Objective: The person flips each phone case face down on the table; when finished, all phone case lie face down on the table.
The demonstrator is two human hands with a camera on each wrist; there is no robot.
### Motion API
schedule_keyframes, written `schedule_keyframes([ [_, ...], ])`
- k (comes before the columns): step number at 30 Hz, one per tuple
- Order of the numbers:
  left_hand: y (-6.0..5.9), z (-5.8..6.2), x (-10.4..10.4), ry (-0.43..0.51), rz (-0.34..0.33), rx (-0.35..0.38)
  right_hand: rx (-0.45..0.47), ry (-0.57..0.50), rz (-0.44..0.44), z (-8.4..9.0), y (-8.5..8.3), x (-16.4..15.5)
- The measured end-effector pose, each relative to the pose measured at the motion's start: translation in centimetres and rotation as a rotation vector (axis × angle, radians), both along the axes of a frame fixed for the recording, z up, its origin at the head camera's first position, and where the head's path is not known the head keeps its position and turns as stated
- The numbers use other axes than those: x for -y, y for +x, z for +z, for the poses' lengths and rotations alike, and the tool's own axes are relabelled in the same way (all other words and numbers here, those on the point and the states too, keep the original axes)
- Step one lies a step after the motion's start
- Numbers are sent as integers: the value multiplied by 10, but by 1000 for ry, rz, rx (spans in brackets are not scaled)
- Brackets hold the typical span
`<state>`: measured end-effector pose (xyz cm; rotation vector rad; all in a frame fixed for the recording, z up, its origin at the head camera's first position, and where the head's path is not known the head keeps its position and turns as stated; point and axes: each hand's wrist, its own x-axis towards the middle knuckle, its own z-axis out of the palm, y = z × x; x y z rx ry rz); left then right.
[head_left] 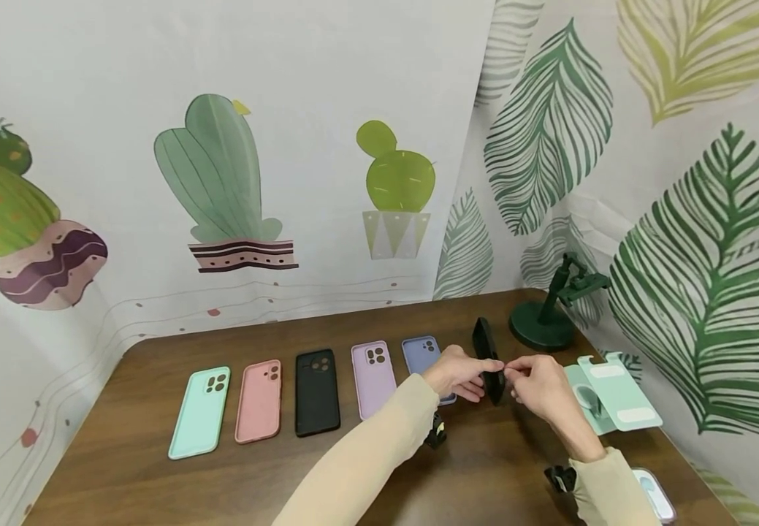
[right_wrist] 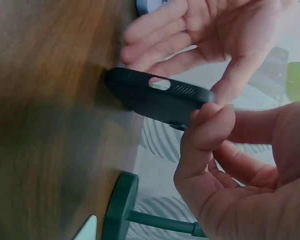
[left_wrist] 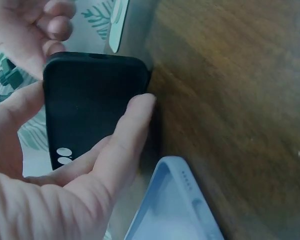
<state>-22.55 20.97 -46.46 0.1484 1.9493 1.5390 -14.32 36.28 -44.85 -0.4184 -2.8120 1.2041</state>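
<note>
A black phone case (head_left: pixel 488 361) stands upright on its long edge at the right of the table. My left hand (head_left: pixel 463 371) holds it, the thumb along the upper edge and the fingers against its side. At the case's near upper corner, my right hand (head_left: pixel 537 383) pinches the edge between thumb and index finger. The black phone case (left_wrist: pixel 92 100) shows two camera holes in the left wrist view. Its end, with a port cutout and speaker slots, faces the right wrist view. A blue phone case (head_left: pixel 421 353) lies partly hidden behind my left hand.
Mint (head_left: pixel 199 416), pink (head_left: pixel 258 405), black (head_left: pixel 316 394) and purple (head_left: pixel 374 380) phone cases lie in a row to the left. A dark green stand (head_left: pixel 542 323) and a mint folding stand (head_left: pixel 622 394) are at the right, with a pale rounded object (head_left: pixel 655 495) near the edge.
</note>
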Motion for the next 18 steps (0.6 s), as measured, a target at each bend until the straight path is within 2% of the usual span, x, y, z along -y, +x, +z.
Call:
schedule_keyframes([
  [6, -6, 1, 2, 83, 95, 3, 62, -88, 49, -13, -9, 1],
  [10, -7, 4, 3, 106, 153, 13, 119, -104, 84, -24, -13, 2],
  [18, -10, 6, 11, 139, 127, 43, 156, -103, 81, -33, -13, 2],
])
